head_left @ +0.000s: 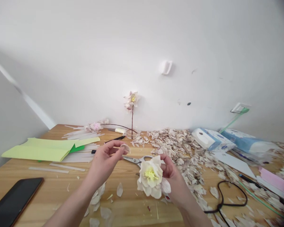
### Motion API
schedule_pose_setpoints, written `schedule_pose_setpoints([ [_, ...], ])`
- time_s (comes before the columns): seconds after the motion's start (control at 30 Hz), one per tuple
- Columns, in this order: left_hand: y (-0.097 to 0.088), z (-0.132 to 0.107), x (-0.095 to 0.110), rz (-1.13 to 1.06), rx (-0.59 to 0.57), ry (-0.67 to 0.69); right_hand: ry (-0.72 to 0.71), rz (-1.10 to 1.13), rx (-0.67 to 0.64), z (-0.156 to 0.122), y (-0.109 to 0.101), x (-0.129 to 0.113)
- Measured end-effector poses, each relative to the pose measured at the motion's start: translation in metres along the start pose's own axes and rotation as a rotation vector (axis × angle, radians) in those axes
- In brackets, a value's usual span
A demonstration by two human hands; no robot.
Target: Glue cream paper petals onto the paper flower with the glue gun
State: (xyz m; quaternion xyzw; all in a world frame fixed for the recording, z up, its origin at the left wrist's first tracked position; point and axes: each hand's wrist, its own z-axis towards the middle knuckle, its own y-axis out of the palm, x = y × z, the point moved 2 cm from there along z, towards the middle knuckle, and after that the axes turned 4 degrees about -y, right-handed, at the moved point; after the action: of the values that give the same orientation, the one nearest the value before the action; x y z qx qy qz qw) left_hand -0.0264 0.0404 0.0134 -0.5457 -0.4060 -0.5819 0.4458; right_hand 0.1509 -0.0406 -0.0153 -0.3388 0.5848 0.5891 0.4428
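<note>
Between the thumb and fingers of my left hand (pixel 110 159) is a single pale petal (pixel 125 148), held above the wooden table. My right hand (pixel 172 178) grips a white artificial flower (pixel 150 176) with a yellow centre, its face turned toward me. How the fingers hold it from behind is partly hidden. Behind the flower lies a pair of scissors (pixel 135 160), its handles partly covered. A few loose petals (pixel 119 189) are scattered on the table under my hands.
A large heap of dried petals (pixel 172 142) spreads along the right. Tissue packs (pixel 213 139) stand beyond it. A tall flower (pixel 132 97) rises from a small round dish near the wall. Yellow paper (pixel 40 149), white strips (pixel 73 135) and a phone (pixel 16 200) lie left; a black cord (pixel 232 205) lies right.
</note>
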Motion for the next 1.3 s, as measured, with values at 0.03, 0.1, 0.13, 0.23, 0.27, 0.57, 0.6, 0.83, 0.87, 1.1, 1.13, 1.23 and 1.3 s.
schedule_pose_setpoints([
  [0.03,0.000,0.000,0.000,0.011,-0.006,0.002,0.011,0.000,-0.031,0.000,0.000,0.001],
  [0.1,0.001,-0.002,0.000,0.034,-0.028,0.010,0.031,-0.018,-0.066,-0.001,0.001,0.003],
  [0.13,0.002,-0.003,0.001,0.043,-0.042,0.015,0.037,-0.029,-0.068,-0.002,0.001,0.004],
  [0.23,0.003,-0.005,0.003,0.063,-0.073,0.022,0.033,-0.063,-0.066,-0.003,0.001,0.006],
  [0.27,0.003,-0.005,0.003,0.072,-0.076,0.023,0.018,-0.074,-0.066,-0.003,-0.001,0.006],
  [0.57,-0.010,0.000,0.006,0.089,-0.033,0.040,-0.046,-0.106,-0.205,0.006,-0.024,0.029],
  [0.6,-0.009,0.000,0.006,0.085,-0.046,0.042,-0.027,-0.085,-0.210,0.006,-0.024,0.031],
  [0.83,0.003,-0.007,0.007,0.059,-0.202,0.014,0.058,0.026,-0.216,0.002,-0.016,0.030],
  [0.87,0.003,-0.008,0.008,0.066,-0.211,-0.005,0.074,0.043,-0.206,0.002,-0.015,0.029],
  [1.1,0.000,-0.008,0.009,0.048,-0.179,-0.105,0.102,0.172,-0.012,-0.001,-0.006,0.021],
  [1.13,0.000,-0.008,0.009,0.048,-0.173,-0.098,0.086,0.171,0.014,-0.001,-0.005,0.019],
  [1.23,0.001,-0.008,0.009,0.054,-0.164,-0.067,0.061,0.138,0.069,-0.002,-0.003,0.015],
  [1.3,0.003,-0.009,0.009,0.057,-0.172,-0.069,0.049,0.126,0.093,-0.003,-0.002,0.015],
])
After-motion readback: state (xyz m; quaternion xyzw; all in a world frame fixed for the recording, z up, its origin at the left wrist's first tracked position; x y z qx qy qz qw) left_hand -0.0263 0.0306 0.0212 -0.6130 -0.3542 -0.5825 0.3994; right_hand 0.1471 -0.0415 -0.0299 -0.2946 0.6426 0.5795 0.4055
